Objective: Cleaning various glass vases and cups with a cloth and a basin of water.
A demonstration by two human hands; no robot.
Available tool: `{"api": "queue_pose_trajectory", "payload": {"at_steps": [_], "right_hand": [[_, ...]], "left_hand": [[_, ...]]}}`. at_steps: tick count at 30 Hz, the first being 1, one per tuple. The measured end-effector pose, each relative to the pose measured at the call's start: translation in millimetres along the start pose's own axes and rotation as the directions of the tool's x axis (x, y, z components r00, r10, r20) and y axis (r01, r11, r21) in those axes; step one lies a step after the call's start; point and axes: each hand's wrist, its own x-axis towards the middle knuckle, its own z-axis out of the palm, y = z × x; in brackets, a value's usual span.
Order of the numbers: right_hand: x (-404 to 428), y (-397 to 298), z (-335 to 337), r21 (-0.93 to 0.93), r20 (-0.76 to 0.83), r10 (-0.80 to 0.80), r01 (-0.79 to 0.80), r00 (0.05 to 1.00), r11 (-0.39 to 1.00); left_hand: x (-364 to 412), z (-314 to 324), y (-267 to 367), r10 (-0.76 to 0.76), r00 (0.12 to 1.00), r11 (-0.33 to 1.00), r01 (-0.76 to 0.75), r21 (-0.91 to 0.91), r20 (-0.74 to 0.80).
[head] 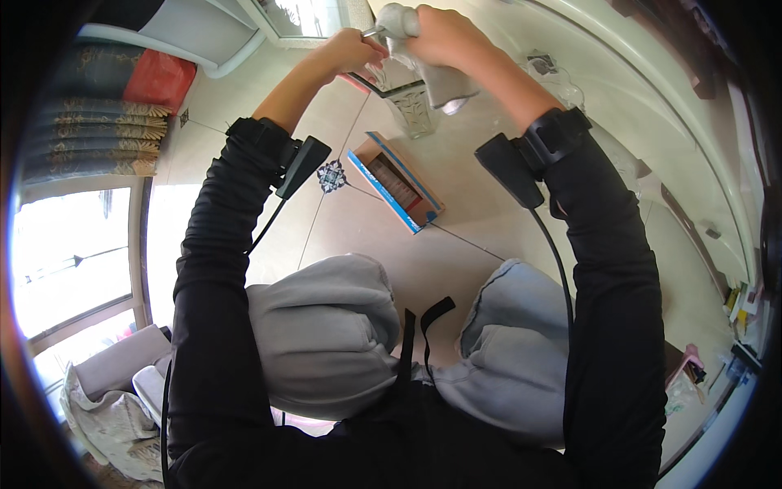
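Note:
High in the view, my left hand (pixel 347 54) grips a clear, glass-like object (pixel 414 113) with a dark rim and a patterned lower part. A short shiny metal piece (pixel 371 32) runs from my left fingers towards the cloth. My right hand (pixel 449 36) is closed on a pale grey cloth (pixel 449 82), bunched at the top and hanging down beside the clear object. The cloth hides part of that object, so its full shape cannot be made out. On the tiled floor nearer me lies an open blue and brown cardboard box (pixel 397 183) with printed matter inside.
A glossy pale curved surface (pixel 641 91) runs along the right, with clear plastic packaging (pixel 565 85) by it. Dark patterned curtains (pixel 104 137) and a red bag (pixel 160 79) are at left. Draped fabric (pixel 110 428) lies lower left. Cables trail from both wrist straps.

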Motion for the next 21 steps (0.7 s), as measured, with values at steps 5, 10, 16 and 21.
{"api": "queue_pose_trajectory", "payload": {"at_steps": [5, 10, 16, 21], "right_hand": [[-6.4, 7.6, -10.2, -0.057, 0.166, 0.015, -0.005, 0.986, 0.998], [-4.0, 17.8, -11.9, -0.023, 0.294, -0.018, 0.026, 0.956, 0.999], [-10.1, 21.8, -3.2, 0.324, 0.242, 0.072, -0.150, 0.968, 0.934], [-21.6, 7.9, -0.1, 0.077, 0.005, 0.048, -0.048, 0.999, 0.996]], "left_hand": [[-5.4, 10.8, 3.7, 0.093, 0.996, 0.989, -0.094, 0.115, 0.016], [-13.5, 16.2, 11.8, 0.128, 0.992, 0.956, -0.121, 0.267, -0.008], [-20.0, 21.3, 17.6, 0.113, 0.992, 0.960, -0.095, 0.264, -0.055], [-17.4, 21.0, 15.6, 0.101, 0.994, 0.972, -0.088, 0.217, -0.048]]}}
